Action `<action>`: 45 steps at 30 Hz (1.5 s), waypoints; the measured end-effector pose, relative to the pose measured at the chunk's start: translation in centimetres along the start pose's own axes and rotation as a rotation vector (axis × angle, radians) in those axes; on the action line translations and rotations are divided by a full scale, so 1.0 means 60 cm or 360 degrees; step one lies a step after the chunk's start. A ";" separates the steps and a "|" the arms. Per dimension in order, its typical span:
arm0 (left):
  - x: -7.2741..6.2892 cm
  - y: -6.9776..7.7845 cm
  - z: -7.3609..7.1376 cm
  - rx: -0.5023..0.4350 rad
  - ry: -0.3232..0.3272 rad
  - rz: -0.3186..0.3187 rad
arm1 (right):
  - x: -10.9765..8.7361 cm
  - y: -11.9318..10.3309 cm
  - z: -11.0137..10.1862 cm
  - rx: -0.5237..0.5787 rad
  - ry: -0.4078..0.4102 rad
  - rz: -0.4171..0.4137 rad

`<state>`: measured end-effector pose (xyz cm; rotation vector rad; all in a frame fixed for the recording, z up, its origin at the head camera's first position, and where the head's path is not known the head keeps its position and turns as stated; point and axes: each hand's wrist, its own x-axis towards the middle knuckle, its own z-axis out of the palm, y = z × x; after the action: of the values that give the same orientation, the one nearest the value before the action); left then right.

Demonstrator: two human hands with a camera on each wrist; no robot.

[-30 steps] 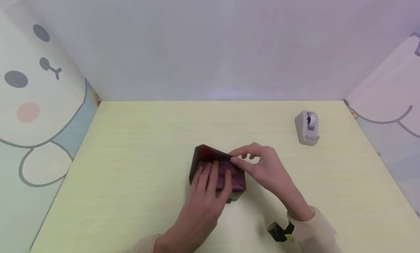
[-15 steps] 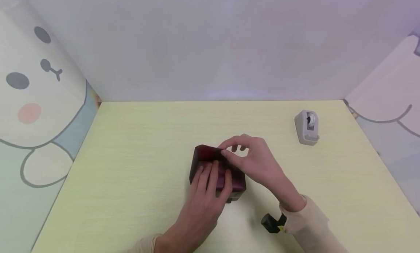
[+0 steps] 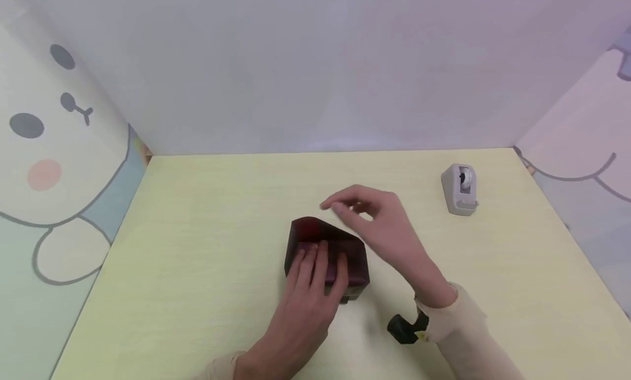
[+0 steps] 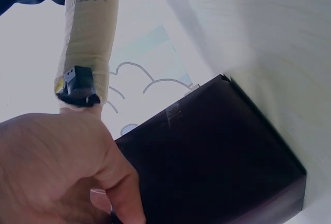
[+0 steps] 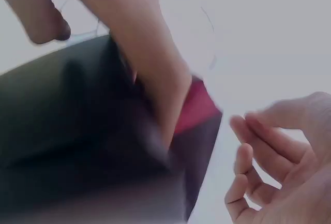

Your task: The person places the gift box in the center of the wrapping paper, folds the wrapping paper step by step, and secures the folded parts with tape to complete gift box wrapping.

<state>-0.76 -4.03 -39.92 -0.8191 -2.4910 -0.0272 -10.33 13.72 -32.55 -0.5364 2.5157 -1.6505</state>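
A box wrapped in dark purple paper [image 3: 356, 270] sits on the table, its upright paper flap [image 3: 327, 229] rising along the left and far sides. The flap's inner face shows red [image 5: 196, 107] in the right wrist view. My left hand [image 3: 303, 309] rests on the box top with its fingers extended, inside the raised paper. In the left wrist view a strip of clear tape [image 4: 174, 113] lies on the box's dark side [image 4: 217, 146]. My right hand [image 3: 379, 221] hovers beyond the flap, thumb and index finger near each other, holding nothing.
A grey tape dispenser [image 3: 460, 191] with a roll of tape stands at the back right of the pale wooden table [image 3: 197, 232]. A plain wall [image 3: 315, 68] rises behind the table, with cartoon-printed panels [image 3: 44, 150] at both sides.
My right hand slid left along the flap's upper edge, then let go and rose away from it. The flap's right part leans up more than before. My left hand stayed in place.
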 end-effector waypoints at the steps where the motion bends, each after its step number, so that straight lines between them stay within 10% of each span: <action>1: 0.000 0.000 0.001 0.0003 0.0006 0.0005 | -0.006 0.011 -0.005 0.0025 0.0023 0.0021; 11: 0.004 0.000 -0.002 0.0076 -0.0060 0.0030 | -0.075 0.110 -0.005 0.0176 -0.0046 0.0316; 34: 0.004 -0.005 -0.012 -0.0140 -0.0022 -0.0003 | -0.071 0.098 0.039 0.0173 -0.0095 0.0422; 40: 0.005 -0.037 -0.037 -0.0416 0.0488 0.0129 | -0.071 0.097 0.041 0.0273 -0.0116 0.0456; 43: -0.007 -0.056 -0.045 -0.0461 0.0705 -0.0024 | -0.070 0.097 0.042 0.0269 -0.0109 0.0467; 45: -0.017 -0.067 -0.045 -0.0455 0.0655 -0.0209 | -0.068 0.097 0.042 0.0254 -0.0101 0.0464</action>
<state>-1.07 -8.35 -37.50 -0.6764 -2.1671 -0.5524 -7.25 14.95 -39.33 -0.1919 2.2623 -1.6720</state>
